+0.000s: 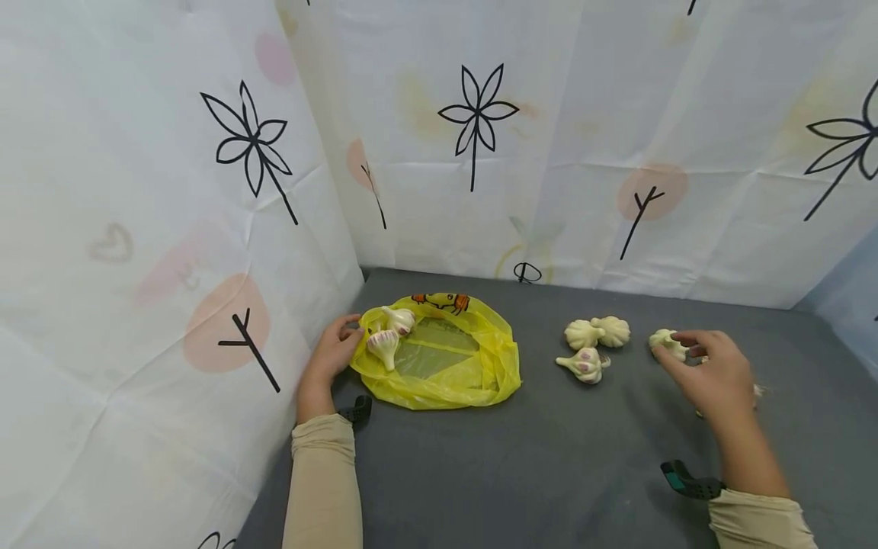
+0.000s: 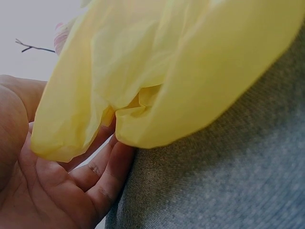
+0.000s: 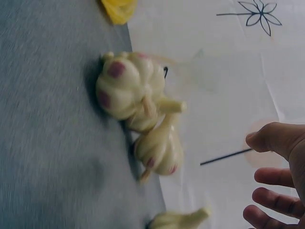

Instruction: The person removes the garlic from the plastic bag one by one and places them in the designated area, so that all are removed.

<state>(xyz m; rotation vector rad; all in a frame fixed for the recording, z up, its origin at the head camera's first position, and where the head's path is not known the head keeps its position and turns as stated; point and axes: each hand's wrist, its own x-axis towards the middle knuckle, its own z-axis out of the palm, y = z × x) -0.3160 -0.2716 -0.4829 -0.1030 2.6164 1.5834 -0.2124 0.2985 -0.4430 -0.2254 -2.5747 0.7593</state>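
A right hand [image 1: 716, 377], fingers parted and grasping nothing, hovers by a garlic bulb [image 1: 661, 341] on a grey table [image 1: 514, 473]. Three more bulbs [image 1: 585, 366] cluster nearby; two others [image 1: 384, 345] lie inside a thin yellow plastic bag [image 1: 439, 396]. A left hand [image 1: 332, 352] meets the bag's rim, its grip uncertain because fingertips are hidden. The bulbs seem light, firm, apt to roll: best taken round the plump middle, not the narrow neck.
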